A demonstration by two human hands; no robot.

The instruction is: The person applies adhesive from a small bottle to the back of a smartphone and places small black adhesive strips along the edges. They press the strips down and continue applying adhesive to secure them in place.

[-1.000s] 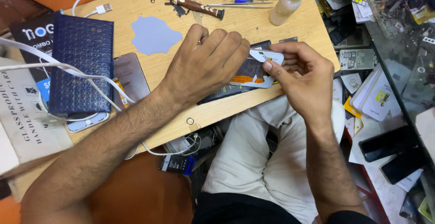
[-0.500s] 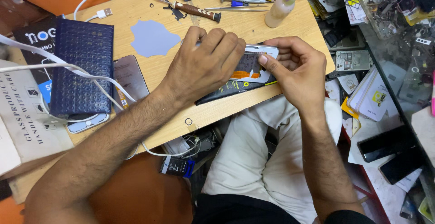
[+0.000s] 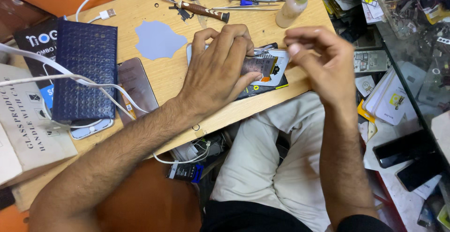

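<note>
The left hand (image 3: 218, 75) lies over an opened phone (image 3: 277, 68) near the front edge of the wooden table (image 3: 262, 25). Its fingers are curled over the far side of the phone and its thumb presses on the brownish inner part (image 3: 257, 65), so the phone is gripped and pinned flat. The right hand (image 3: 321, 58) is in the air just beside the phone's right end, not touching it. Its fingers are bent together, but the hand is blurred and I cannot tell if they pinch some small piece or nothing at all. To my judgement this is work on the inside of the phone, with one hand steadying and the other one free. A further touch of the inner part would call for a firm hold from the left hand and a fine, gentle grip from the right (the parts look thin). A screwdriver (image 3: 202, 10) and a small bottle (image 3: 293, 7) lie near, further back on the table, and a grey-blue patch (image 3: 158, 39) is left of the phone.
</note>
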